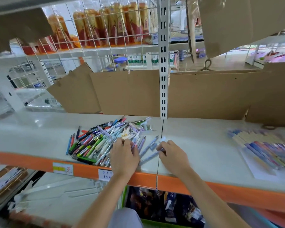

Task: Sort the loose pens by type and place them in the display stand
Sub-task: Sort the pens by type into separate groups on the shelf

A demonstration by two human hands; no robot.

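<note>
Cardboard sheets [128, 92] stood at the back of a pale store shelf [204, 145] with an orange front edge. On it lay a heap of loose pens [95, 140]. At its right side, the left hand [124, 156] pinched pens with curled fingers. Just beside it, the right hand [172, 156] pinched a light blue pen [150, 156]. Far right lay sorted pens [268, 152], blurred.
</note>
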